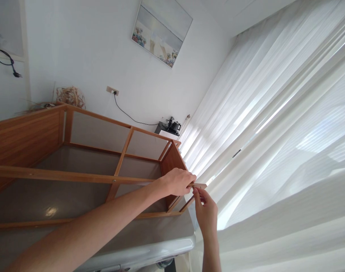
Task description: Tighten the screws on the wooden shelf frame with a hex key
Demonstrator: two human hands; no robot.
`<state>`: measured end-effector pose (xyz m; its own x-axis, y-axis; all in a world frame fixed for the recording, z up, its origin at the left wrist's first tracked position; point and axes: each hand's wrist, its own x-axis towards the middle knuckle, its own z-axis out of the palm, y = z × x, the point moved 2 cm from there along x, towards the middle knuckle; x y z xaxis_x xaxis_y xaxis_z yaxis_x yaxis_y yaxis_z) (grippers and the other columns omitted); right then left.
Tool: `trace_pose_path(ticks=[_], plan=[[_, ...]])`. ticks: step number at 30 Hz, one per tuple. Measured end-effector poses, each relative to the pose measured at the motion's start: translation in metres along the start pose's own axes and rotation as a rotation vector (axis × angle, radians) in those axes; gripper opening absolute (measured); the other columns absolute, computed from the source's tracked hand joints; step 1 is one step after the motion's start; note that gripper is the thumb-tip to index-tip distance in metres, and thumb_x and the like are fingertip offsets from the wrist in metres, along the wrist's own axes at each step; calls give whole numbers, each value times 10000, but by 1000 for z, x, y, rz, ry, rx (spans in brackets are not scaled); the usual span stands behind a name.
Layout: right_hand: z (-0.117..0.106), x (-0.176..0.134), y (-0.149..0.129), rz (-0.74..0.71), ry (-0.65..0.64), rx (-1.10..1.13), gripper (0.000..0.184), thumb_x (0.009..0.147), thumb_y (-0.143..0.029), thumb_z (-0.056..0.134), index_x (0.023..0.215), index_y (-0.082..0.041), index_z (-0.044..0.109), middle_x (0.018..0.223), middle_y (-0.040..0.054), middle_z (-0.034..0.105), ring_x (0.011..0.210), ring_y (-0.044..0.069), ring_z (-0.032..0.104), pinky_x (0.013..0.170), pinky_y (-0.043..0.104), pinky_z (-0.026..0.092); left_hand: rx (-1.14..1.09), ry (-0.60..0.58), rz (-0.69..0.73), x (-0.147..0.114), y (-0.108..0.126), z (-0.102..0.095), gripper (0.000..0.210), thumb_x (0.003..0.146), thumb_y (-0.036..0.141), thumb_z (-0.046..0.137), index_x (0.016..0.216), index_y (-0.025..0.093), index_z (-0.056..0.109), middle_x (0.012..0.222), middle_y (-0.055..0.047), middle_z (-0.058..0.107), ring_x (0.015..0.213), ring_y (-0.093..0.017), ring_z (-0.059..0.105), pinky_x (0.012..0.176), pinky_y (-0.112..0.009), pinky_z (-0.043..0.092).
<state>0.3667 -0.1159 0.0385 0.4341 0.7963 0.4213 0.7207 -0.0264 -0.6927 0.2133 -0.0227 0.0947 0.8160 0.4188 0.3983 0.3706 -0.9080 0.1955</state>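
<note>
A large brown wooden furniture frame [124, 151] stands in front of me, with long rails, crossbars and solid end panels. My left hand [178, 181] reaches across to its right end, closed with the fingers wrapped over the end of the upper near rail [84, 176]. Just below and to the right, my right hand [205, 209] pinches at the underside of the same corner, beside the short wooden end piece [200, 186]. Whatever lies between the right fingertips is too small to make out. A right end panel [174, 162] stands behind my left hand.
White curtains [274, 143] hang close along the right. Behind the frame, a small cabinet [168, 132] carries a black kettle [176, 126]. A cord runs to a wall outlet [112, 90]. Dried plant material [72, 96] sits at the far left corner. A white rounded edge [149, 249] runs below.
</note>
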Motion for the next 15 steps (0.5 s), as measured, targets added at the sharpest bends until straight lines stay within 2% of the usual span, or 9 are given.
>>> trace_pose_path(ticks=[7, 15], plan=[[-4, 3, -6, 43, -32, 36, 468, 872, -627, 537, 983, -221, 743, 930, 51, 755, 801, 220, 669, 740, 312, 508, 25, 26, 44, 0, 1, -1, 64, 882, 243, 556, 906, 201, 598, 1054, -52, 672, 887, -216, 683, 687, -319, 529], [-5, 5, -6, 18, -38, 148, 452, 852, -597, 593, 957, -190, 758, 881, 62, 757, 769, 208, 671, 731, 299, 509, 115, 52, 53, 4, 6, 2, 111, 905, 280, 549, 933, 197, 618, 988, -56, 668, 896, -230, 667, 708, -322, 527]])
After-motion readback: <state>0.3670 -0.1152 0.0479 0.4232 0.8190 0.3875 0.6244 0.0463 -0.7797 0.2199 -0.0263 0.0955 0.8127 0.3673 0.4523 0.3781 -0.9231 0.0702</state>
